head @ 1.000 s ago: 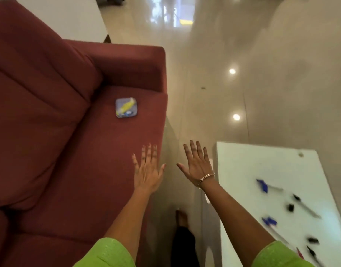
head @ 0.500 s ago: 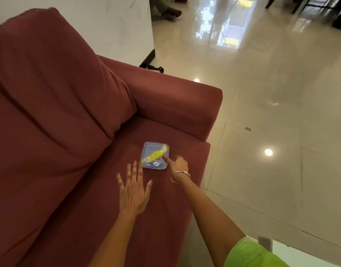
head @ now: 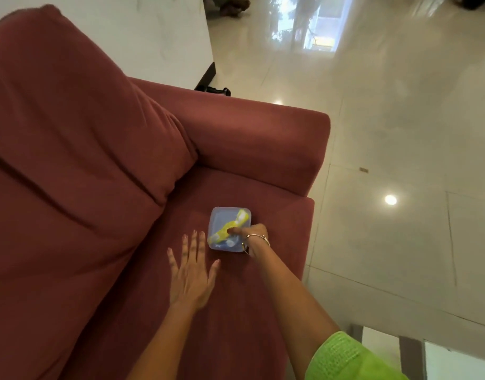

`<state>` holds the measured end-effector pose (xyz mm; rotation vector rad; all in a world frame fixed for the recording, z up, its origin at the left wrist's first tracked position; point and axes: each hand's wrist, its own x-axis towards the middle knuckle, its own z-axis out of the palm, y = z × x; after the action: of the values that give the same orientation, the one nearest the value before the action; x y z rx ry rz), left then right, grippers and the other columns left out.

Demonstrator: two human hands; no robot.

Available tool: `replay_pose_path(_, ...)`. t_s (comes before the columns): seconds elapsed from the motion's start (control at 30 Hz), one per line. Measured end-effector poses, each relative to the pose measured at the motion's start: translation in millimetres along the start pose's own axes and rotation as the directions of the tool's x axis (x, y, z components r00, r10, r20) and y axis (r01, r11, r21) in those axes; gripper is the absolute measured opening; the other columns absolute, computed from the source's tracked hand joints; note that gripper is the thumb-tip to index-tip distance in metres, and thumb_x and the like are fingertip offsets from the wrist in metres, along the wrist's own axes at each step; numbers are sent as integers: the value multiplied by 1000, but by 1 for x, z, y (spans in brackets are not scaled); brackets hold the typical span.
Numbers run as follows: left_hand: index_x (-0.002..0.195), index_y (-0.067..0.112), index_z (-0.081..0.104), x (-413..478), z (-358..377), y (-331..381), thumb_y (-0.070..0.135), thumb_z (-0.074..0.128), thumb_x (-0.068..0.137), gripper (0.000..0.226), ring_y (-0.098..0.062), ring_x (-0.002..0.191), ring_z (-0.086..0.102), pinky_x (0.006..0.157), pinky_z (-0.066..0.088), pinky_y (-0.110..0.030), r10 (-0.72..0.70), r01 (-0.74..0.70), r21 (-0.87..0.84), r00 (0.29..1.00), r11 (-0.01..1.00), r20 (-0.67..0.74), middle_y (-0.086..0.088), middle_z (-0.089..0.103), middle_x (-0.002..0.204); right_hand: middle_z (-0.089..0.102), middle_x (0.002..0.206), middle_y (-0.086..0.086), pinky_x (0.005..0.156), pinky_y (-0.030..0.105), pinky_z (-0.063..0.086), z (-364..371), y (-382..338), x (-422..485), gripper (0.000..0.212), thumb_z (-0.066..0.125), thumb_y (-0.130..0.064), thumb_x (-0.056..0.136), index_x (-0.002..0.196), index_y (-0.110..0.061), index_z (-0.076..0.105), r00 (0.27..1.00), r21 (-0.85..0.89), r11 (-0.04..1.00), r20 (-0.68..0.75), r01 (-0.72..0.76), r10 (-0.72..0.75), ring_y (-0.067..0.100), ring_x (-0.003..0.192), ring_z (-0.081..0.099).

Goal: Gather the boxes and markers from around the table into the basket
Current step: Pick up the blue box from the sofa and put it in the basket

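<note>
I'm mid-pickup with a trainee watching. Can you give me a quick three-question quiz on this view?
1. True or false: the left hand holds the clear plastic box.
2. Where does the box lie? A) on the floor B) on the red sofa's seat C) on the armrest
3. Fill in: the right hand, on the box, wears a ____ at the wrist.
Key: 1 false; 2 B; 3 bracelet.

1 box (head: 222, 218); 2 hands: L hand (head: 190, 272), R hand (head: 256, 233); 1 sofa (head: 98, 187); 1 bracelet (head: 264, 237).
</note>
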<state>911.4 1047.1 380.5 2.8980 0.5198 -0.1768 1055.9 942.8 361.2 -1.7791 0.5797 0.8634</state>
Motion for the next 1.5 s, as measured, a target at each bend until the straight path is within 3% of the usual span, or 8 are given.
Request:
replay_pose_path(0.17,146,13,0,-4,-14,33,63,0,85,79,-20,145,-1,115,-7,-50,137,-137,36,991,990,-4,-5,8,158,71,91,12,71,39,57,-42,28,-41,44,86,-22,52,87,-5,66,972,-14,981,-133,192,-192,26,77,65)
replay_pose_path(0.33,146,9,16,-29,-26,112,50,22,89,71,-22,144,11,113,-7,-47,393,-394,78,919,916,18,-10,24,154,70,92,11,61,28,41,-148,74,-111,56,84,-37,57,99,-8,60,820,-240,896,-366,374,-440,30,83,64)
replay_pose_path(0.47,145,9,22,-78,-24,197,50,26,88,70,-21,142,14,113,-4,-48,560,-568,64,821,821,106,-9,29,152,70,98,8,67,30,44,-237,142,-174,73,59,-65,58,107,-11,58,709,-235,898,-553,371,-438,29,88,64)
replay_pose_path(0.57,141,8,32,-148,-11,265,50,29,86,69,-23,140,23,111,1,-48,720,-735,34,672,677,172,-9,38,148,68,102,13,76,30,47,-301,221,-226,66,61,-53,65,111,-6,57,578,-158,921,-738,356,-350,31,92,64)
replay_pose_path(0.73,146,11,19,-295,24,352,53,9,94,68,-12,143,-12,114,-6,-46,885,-907,-16,407,421,225,-4,22,153,69,90,17,78,28,35,-378,382,-310,73,85,-4,46,106,-14,45,307,-211,958,-914,196,-264,38,77,65)
replay_pose_path(0.93,144,8,19,-481,57,439,51,2,93,69,-20,141,11,113,-2,-46,951,-989,-53,120,141,286,-9,32,151,67,91,20,85,32,33,-416,577,-446,73,77,9,44,106,-12,47,79,-145,989,-986,-12,-144,22,90,44)
replay_pose_path(1.27,145,7,22,-710,120,465,50,14,93,67,-23,143,21,112,5,-51,900,-978,-100,-206,-182,385,-9,29,152,65,84,16,67,39,54,-367,811,-600,49,75,5,43,89,-8,63,5,201,932,-977,-301,212,36,73,63)
replay_pose_path(1.5,145,10,22,-773,176,454,50,22,92,66,-26,143,20,110,8,-50,818,-932,-144,-361,-333,448,-8,26,154,66,88,13,61,37,53,-362,912,-631,47,85,-8,47,87,-10,59,127,230,782,-922,-579,365,32,77,64)
